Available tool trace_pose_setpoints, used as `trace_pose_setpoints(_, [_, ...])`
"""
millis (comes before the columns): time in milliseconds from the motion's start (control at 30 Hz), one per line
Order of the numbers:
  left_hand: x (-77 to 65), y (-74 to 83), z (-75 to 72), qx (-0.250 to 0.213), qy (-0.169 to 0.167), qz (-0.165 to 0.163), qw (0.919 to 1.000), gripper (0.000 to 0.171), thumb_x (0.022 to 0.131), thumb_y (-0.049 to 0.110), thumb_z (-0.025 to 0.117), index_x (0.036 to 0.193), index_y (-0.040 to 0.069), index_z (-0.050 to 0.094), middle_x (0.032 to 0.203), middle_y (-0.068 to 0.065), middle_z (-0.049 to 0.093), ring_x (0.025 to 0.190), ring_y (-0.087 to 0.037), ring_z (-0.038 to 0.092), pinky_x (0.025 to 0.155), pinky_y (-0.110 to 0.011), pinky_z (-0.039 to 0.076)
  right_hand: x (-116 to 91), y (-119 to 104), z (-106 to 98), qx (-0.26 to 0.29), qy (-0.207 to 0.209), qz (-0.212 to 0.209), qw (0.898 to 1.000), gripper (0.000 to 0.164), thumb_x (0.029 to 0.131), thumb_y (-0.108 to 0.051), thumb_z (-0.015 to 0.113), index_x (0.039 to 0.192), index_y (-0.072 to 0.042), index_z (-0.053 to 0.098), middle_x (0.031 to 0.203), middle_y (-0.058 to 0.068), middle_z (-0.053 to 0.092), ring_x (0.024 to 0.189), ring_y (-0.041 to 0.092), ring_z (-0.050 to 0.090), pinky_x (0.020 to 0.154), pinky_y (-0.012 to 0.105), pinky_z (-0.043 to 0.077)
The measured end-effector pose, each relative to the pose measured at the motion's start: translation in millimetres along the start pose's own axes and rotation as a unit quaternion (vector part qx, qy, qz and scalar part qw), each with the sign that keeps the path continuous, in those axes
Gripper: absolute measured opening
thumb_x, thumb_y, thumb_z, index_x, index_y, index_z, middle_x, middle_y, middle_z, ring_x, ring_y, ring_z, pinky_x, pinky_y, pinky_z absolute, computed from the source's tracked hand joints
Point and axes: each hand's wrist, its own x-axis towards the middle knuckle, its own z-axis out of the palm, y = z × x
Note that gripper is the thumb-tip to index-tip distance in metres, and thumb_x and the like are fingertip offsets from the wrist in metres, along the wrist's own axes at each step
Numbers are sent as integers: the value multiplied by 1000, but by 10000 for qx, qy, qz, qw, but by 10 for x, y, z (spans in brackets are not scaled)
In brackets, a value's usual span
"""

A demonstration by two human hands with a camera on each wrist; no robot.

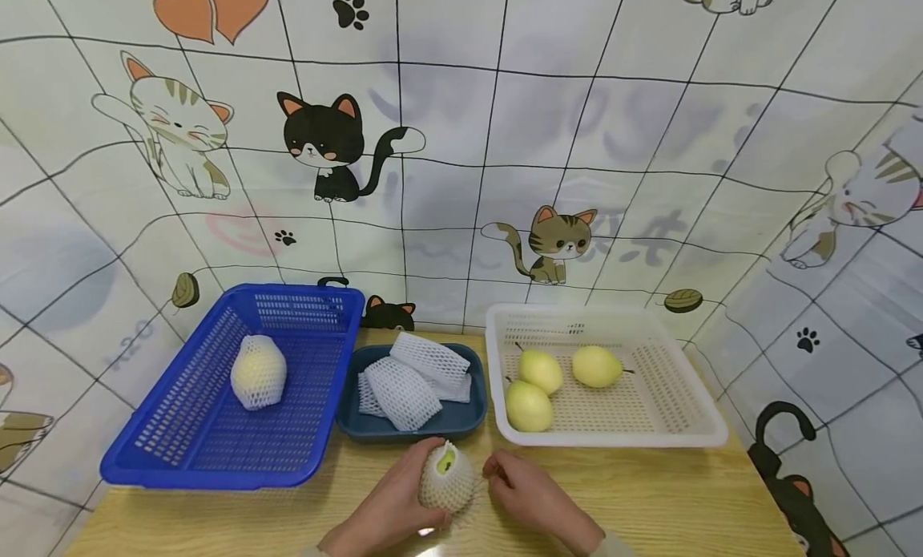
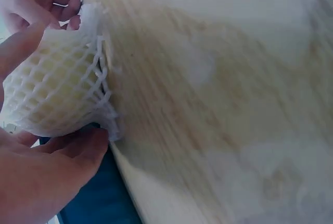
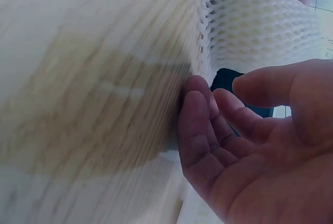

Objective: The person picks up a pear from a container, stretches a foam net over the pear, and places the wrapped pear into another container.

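My left hand (image 1: 397, 493) grips a pear in a white foam net (image 1: 447, 481) at the table's front. Yellow-green skin shows through the net's opening on top. In the left wrist view, thumb and fingers lie on opposite sides of the netted pear (image 2: 54, 86). Just to its right is my right hand (image 1: 530, 493), holding nothing. The right wrist view shows its fingers (image 3: 195, 125) loosely bent, thumb apart, fingertips close to the net's edge (image 3: 205, 31).
At the left, a blue basket (image 1: 195, 461) contains another netted pear (image 1: 259, 373). Several foam nets (image 1: 407, 393) lie in a dark teal tray (image 1: 404, 437) in the middle. A white basket (image 1: 613, 438) at right holds three bare pears (image 1: 530, 406). A cat-patterned cloth (image 1: 447, 140) hangs behind.
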Motion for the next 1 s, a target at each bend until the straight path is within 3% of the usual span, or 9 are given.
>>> trace_pose_setpoints(167, [-19,-19,15,-146,284,-10,9995,86,69,24,92,141,6,48,128,-6,58,109,-23,60,87,-37,53,-16,16,-36,327,-337,314,9984,9,103,-10,58,106,-10,66,93,-4,64,80,8,56,69,31,49])
trace_pose_setpoints(300, [-20,-11,-6,-848,368,-290,9953,85,72,22,89,143,5,47,129,-10,57,109,-25,59,84,-36,54,-58,1,-68,471,-332,360,9977,11,104,-15,59,109,-10,67,100,-1,68,87,11,62,72,32,52])
trace_pose_setpoints(433, [-20,20,-41,-2145,173,-586,9748,80,80,19,84,147,5,42,131,-14,56,113,-27,57,87,-37,52,-126,-50,-91,997,-314,323,9940,15,103,-12,58,112,-4,66,103,4,69,82,8,61,68,29,52])
trace_pose_setpoints(533, [-35,52,-74,-2792,23,-820,9567,78,87,20,78,151,5,35,130,-16,56,114,-28,58,89,-36,51,-156,-88,-98,1475,-272,219,9884,20,105,-13,57,116,1,65,105,8,69,83,6,61,70,26,52])
trace_pose_setpoints(667, [-49,92,-93,-3047,41,-1051,9466,77,95,28,72,156,5,31,134,-17,55,116,-28,59,90,-35,51,-170,-143,-80,2102,-188,115,9774,31,108,-22,56,126,2,63,116,13,70,100,14,67,80,27,54])
trace_pose_setpoints(767, [-43,111,-69,-3232,181,-1043,9404,76,98,29,69,158,2,30,141,-21,52,121,-31,58,91,-35,51,-168,-202,-55,2556,-294,217,9661,39,108,-26,56,136,1,59,127,13,67,109,20,66,84,28,54])
trace_pose_setpoints(900, [-11,127,-22,-3521,425,-948,9302,76,101,28,67,157,-5,27,145,-25,50,126,-32,57,93,-29,52,-139,-292,-46,2833,-284,510,9572,53,103,-29,66,144,2,52,125,10,66,107,20,65,84,27,55])
trace_pose_setpoints(1000, [14,146,-4,-3701,533,-950,9226,74,103,29,66,153,-8,27,141,-25,53,123,-30,60,91,-26,53,-98,-342,-43,2805,-16,650,9576,61,96,-28,76,142,4,53,113,7,66,97,17,66,81,26,56])
